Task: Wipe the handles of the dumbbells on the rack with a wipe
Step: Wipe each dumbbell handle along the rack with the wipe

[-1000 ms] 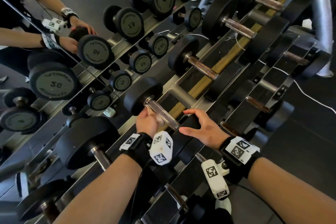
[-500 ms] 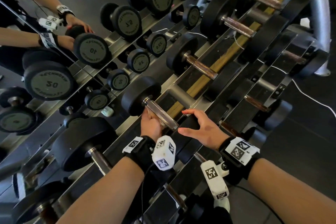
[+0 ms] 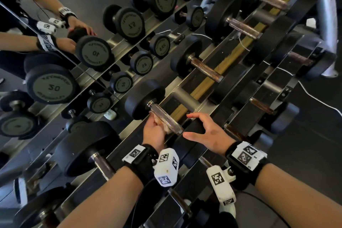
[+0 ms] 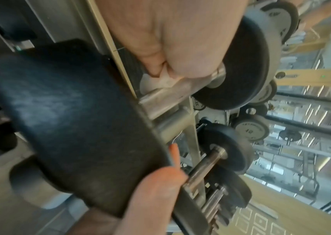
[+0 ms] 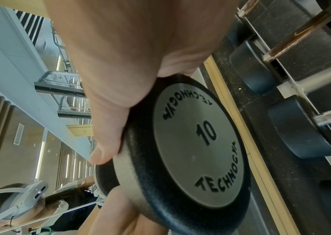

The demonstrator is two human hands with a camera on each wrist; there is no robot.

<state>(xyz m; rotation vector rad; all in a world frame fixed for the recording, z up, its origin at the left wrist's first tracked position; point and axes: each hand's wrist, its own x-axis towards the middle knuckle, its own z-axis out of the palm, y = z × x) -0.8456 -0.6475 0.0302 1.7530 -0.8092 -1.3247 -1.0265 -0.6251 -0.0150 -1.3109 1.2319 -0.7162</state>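
A 10 kg dumbbell lies on the upper rail of the rack [image 3: 187, 87], its knurled steel handle [image 3: 167, 117] pointing toward me. My left hand [image 3: 157, 126] grips a crumpled white wipe [image 3: 163, 126] against the left underside of that handle. The left wrist view shows the wipe [image 4: 160, 81] bunched between my left hand [image 4: 170, 39] and the handle [image 4: 172, 93]. My right hand [image 3: 190, 125] holds the dumbbell's near black head [image 3: 195, 127], thumb on one side and fingers on the other. In the right wrist view my thumb [image 5: 104, 149] presses the rim of the head marked 10 [image 5: 196, 151].
More dumbbells with brown handles [image 3: 205, 69] sit further along the rail, and a larger one [image 3: 87, 146] lies to the left. A lower rail [image 3: 262, 105] on the right carries others. A mirror [image 3: 55, 61] behind the rack reflects the weights and my arms. A white cable [image 3: 314, 98] crosses the floor.
My left hand with the wipe has slid slightly toward me along the handle. The right hand has stayed on the near head.
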